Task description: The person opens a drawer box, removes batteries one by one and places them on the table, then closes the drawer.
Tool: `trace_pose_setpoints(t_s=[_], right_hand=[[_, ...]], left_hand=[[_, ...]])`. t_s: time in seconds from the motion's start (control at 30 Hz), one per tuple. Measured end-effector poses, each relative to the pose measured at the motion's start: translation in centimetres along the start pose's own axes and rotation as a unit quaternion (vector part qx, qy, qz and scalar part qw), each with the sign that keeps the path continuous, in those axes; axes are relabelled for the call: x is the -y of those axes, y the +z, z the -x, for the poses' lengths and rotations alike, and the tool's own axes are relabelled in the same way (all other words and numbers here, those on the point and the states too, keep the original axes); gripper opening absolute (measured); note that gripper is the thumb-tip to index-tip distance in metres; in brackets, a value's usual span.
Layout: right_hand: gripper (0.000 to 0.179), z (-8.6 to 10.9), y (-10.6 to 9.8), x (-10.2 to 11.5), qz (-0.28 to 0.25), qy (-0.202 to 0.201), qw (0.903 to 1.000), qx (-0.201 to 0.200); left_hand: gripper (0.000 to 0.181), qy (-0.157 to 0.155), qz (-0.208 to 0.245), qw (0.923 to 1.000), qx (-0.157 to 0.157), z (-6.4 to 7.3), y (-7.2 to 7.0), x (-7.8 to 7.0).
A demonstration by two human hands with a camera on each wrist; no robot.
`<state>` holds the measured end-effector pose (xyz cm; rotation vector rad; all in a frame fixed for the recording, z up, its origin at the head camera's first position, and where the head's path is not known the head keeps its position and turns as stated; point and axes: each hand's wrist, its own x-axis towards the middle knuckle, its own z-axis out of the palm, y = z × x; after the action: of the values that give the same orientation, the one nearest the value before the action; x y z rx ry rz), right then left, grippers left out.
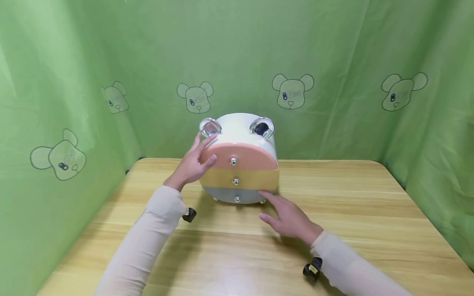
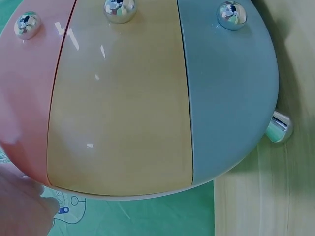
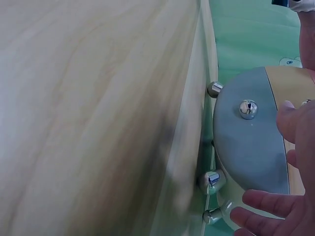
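Note:
A small rounded drawer cabinet (image 1: 237,129) with a white shell stands on the wooden table. Its front carries a pink drawer (image 1: 255,155), a yellow drawer (image 1: 218,176) and a blue-grey drawer (image 2: 231,103), each with a silver ball knob. All three look closed. My left hand (image 1: 190,164) rests at the cabinet's upper left side, thumb over the pink front and fingers by the ear. Lower right, my right hand (image 1: 290,218) is spread, its index fingertip at the edge of the blue-grey drawer. In the right wrist view, its fingers (image 3: 268,201) reach along the cabinet's side.
Two silver-rimmed ears (image 1: 262,128) stick up from the cabinet top, and short silver feet (image 3: 212,181) hold it off the table (image 1: 352,213). Green curtains (image 1: 237,49) printed with bear heads enclose the table at the back and sides.

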<state>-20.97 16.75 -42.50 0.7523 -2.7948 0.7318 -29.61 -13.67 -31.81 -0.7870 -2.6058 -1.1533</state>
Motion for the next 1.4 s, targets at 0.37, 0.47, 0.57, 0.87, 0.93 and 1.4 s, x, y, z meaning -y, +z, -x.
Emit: trace_pose_setpoints(t_s=[0.37, 0.47, 0.57, 0.87, 0.93, 1.4], right_hand=[[0.069, -0.9, 0.0, 0.6, -0.020, 0.004, 0.9994, 0.029], [0.068, -1.4, 0.1, 0.7, -0.026, -0.004, 0.9989, 0.040], [0.067, -1.8, 0.2, 0.9, -0.035, -0.012, 0.9982, 0.047], [0.061, -3.1, 0.7, 1.6, -0.064, -0.042, 0.9957, 0.053], [0.061, -3.4, 0.8, 1.7, -0.075, -0.042, 0.9946, 0.058], [0.053, -4.9, 2.3, 1.7, -0.112, -0.046, 0.9902, 0.069]], left_hand=[[0.068, -0.020, 0.013, 0.9996, 0.016, -1.0, 0.0, 0.1], [0.064, -0.017, 0.016, 0.9996, 0.016, -1.3, 0.0, 0.2], [0.062, -0.010, 0.026, 0.9995, 0.014, -1.7, 0.0, 0.3], [0.065, 0.013, 0.037, 0.9992, 0.006, -2.6, -0.2, -0.1], [0.060, 0.009, 0.036, 0.9993, 0.008, -2.7, -0.3, -0.3], [0.051, -0.013, 0.031, 0.9994, 0.008, -3.2, 0.0, -0.4]])
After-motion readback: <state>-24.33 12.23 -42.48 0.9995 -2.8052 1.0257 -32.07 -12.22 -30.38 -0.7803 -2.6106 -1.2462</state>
